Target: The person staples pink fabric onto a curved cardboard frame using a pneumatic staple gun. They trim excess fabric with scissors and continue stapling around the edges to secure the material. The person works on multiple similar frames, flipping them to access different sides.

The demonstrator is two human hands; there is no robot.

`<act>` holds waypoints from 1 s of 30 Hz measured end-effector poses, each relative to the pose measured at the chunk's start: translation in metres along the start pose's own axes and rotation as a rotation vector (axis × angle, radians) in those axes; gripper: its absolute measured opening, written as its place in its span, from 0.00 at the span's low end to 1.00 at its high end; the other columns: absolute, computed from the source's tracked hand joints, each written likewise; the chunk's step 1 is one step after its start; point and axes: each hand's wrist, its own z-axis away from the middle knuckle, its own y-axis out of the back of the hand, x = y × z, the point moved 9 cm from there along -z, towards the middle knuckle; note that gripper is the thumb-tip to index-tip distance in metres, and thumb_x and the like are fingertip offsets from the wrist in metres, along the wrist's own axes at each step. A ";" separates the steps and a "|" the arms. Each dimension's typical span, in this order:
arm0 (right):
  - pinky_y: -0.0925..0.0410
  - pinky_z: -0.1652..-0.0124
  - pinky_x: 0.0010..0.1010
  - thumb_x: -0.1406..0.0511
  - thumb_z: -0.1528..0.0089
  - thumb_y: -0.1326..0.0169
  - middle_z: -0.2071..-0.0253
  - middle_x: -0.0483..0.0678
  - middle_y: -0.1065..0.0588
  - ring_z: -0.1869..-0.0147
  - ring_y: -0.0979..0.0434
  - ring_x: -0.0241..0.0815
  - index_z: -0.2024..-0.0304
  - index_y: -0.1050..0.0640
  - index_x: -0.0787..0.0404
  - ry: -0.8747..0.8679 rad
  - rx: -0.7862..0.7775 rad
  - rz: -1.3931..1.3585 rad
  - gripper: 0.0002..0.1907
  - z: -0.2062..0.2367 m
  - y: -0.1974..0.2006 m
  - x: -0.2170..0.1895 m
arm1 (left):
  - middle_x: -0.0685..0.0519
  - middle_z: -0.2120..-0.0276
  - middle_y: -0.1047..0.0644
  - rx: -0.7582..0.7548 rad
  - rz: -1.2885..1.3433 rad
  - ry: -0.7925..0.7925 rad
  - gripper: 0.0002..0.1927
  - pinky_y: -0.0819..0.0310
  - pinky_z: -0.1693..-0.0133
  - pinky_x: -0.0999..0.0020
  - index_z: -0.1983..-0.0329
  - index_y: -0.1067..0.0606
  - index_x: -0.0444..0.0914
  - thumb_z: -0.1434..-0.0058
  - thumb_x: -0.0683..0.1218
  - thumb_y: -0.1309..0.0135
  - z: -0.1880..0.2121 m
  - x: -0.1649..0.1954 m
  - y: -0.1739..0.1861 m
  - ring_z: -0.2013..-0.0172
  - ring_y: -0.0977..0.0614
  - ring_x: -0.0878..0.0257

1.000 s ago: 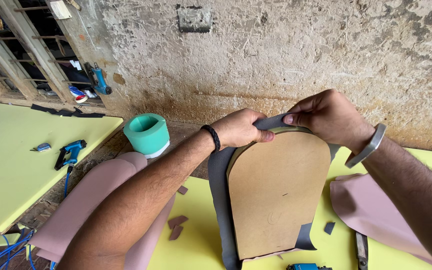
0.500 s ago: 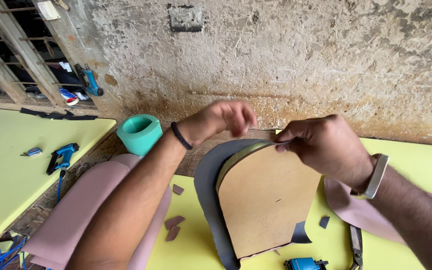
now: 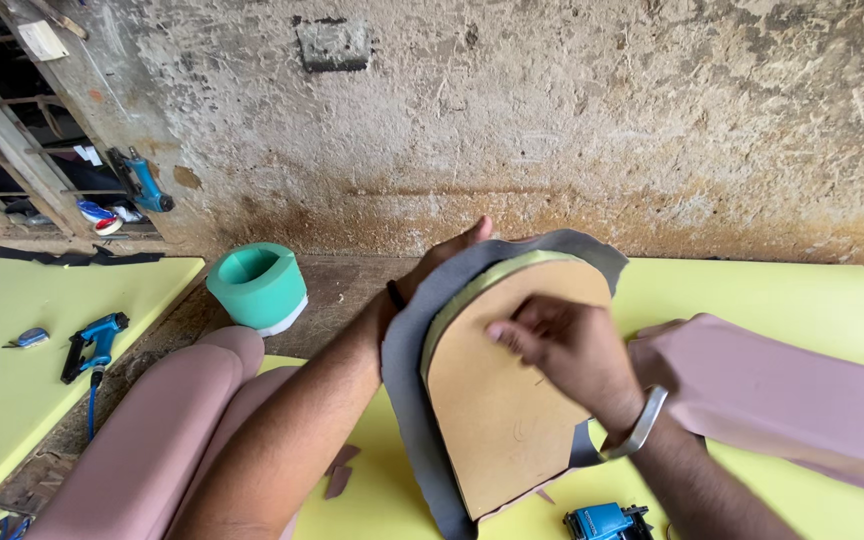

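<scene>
An arched wooden board (image 3: 502, 420) with a pale foam rim stands tilted on the yellow table (image 3: 752, 295). A grey fabric sheet (image 3: 407, 400) is wrapped behind it and shows around its edge. My left hand (image 3: 444, 258) reaches behind the top left of the arch and grips the fabric and board edge; only its fingers and wrist band show. My right hand (image 3: 557, 350), with a metal bracelet on the wrist, presses on the board's brown face with bent fingers.
A green foam roll (image 3: 257, 285) stands by the rough wall. A pink padded piece (image 3: 152, 440) lies at the lower left and pink fabric (image 3: 782, 390) at the right. Blue power tools lie on the left table (image 3: 92, 345) and at the bottom edge (image 3: 607, 522). Fabric scraps (image 3: 342, 470) lie nearby.
My right hand left the arch's top edge and came down onto the board's face. My left hand went behind the top left of the fabric. The board now stands more upright.
</scene>
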 end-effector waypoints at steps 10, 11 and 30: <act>0.26 0.70 0.24 0.63 0.41 0.36 0.77 0.47 0.18 0.74 0.19 0.32 0.73 0.16 0.67 -0.209 -0.121 -0.331 0.12 -0.014 -0.039 0.052 | 0.48 0.22 0.47 -0.017 -0.426 0.015 0.37 0.39 0.33 0.63 0.19 0.54 0.41 0.29 0.49 0.58 -0.018 -0.006 0.013 0.31 0.34 0.60; 0.25 0.70 0.24 0.63 0.41 0.37 0.76 0.46 0.17 0.73 0.18 0.30 0.71 0.15 0.65 -0.210 -0.132 -0.322 0.10 -0.014 -0.041 0.059 | 0.44 0.22 0.48 0.009 -0.552 0.042 0.38 0.38 0.34 0.61 0.19 0.57 0.40 0.30 0.47 0.59 -0.020 -0.007 0.013 0.33 0.33 0.56; 0.29 0.61 0.39 0.54 0.43 0.38 0.65 0.55 0.23 0.64 0.24 0.46 0.57 0.24 0.64 -0.989 -0.028 0.357 0.22 0.329 -0.098 0.461 | 0.39 0.37 0.31 0.216 -1.463 0.242 0.39 0.35 0.39 0.62 0.30 0.42 0.33 0.40 0.52 0.43 -0.015 0.022 0.030 0.38 0.29 0.54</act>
